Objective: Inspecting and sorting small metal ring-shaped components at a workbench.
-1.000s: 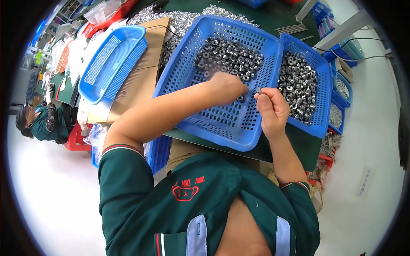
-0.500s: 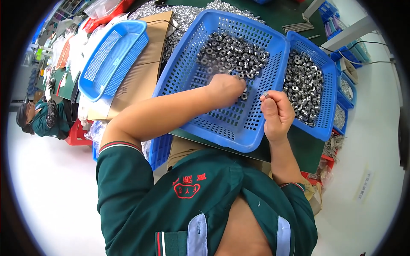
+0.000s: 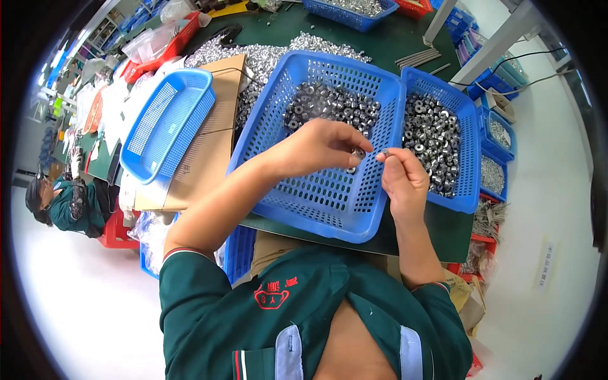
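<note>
Head view: left fingers (image 3: 352, 135) pinch metal ring (image 3: 359, 153); right fingers (image 3: 396, 168) pinch small piece (image 3: 384, 152), partly hidden.

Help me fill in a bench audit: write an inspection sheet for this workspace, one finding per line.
Surface: dark green table, partly covered.
Job's things: large blue basket, its metal rings mostly toward the far side; narrower blue basket of similar pieces to its right.
Clutter: shiny loose parts heaped beyond; metal rods; cardboard under a light blue basket at left.
Left grip: over the large blue basket, a single metal ring at its fingertips.
Right grip: pinching a small metal piece at that basket's right edge.
Cables: thin cables near the white post, right.
Surroundings: another person seated at left; white floor.
</note>
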`<state>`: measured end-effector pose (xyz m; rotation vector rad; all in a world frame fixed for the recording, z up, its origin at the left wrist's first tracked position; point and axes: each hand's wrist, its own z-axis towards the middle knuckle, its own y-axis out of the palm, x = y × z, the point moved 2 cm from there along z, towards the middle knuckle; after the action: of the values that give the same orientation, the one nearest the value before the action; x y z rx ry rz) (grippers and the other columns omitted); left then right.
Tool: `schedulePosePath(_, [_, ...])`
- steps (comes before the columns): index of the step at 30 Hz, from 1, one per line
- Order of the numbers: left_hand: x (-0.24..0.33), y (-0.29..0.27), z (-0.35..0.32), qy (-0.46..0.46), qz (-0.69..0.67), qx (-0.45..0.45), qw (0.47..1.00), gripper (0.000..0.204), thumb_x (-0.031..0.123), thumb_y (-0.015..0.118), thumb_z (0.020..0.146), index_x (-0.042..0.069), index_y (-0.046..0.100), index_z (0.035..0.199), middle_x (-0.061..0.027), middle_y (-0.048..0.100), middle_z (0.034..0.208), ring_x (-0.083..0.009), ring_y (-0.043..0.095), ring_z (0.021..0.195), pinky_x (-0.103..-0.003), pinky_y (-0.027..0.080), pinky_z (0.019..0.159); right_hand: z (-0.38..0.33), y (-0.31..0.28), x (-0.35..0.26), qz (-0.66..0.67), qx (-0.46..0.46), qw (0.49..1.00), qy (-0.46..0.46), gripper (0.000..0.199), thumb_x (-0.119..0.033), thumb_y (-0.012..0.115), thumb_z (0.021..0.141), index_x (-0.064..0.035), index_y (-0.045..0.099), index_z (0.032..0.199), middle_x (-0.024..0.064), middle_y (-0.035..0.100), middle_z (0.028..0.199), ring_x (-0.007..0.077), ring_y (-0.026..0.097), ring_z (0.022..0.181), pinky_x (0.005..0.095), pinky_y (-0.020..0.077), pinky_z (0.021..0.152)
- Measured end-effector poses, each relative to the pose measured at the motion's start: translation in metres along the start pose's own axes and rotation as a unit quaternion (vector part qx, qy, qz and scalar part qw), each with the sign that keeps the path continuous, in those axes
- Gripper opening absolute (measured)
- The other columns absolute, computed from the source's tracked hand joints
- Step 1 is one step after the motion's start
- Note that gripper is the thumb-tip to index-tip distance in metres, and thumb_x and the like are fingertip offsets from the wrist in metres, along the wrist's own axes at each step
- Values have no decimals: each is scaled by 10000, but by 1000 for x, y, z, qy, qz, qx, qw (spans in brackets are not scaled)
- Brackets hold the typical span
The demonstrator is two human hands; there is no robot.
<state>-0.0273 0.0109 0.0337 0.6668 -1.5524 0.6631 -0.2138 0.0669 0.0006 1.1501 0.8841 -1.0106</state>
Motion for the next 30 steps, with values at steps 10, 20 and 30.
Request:
schedulePosePath(10, [-1, -1, -7, 0, -158, -14, 987, 210, 69, 649, 844, 12, 560, 1026, -39, 608, 879, -92, 579, 791, -231, 483, 717, -7, 13, -23, -330, -24, 940, -81, 100, -91, 612, 886, 0, 612, 927, 59, 573, 664, 106, 502, 557, 247, 407, 522])
schedulePosePath(20, [-6, 8, -8, -39, -141, -26, 989, 205, 179, 597, 909, 7, 607, 1021, -15, 594, 809, -70, 515, 706, -213, 412, 615, -5, 20, -27, -484, -36, 842, -238, 83, -98, 634, 837, -36, 584, 858, 94, 571, 679, 253, 566, 563, 338, 422, 483])
schedulePosePath(30, [-2, 6, -1, -85, -238, -27, 967, 212, 208, 605, 914, 11, 605, 991, -38, 612, 752, -87, 532, 592, -200, 398, 523, 1, 27, -35, -592, -32, 720, -360, 153, -120, 657, 809, -65, 522, 765, 44, 457, 564, 197, 507, 477, 321, 373, 418])
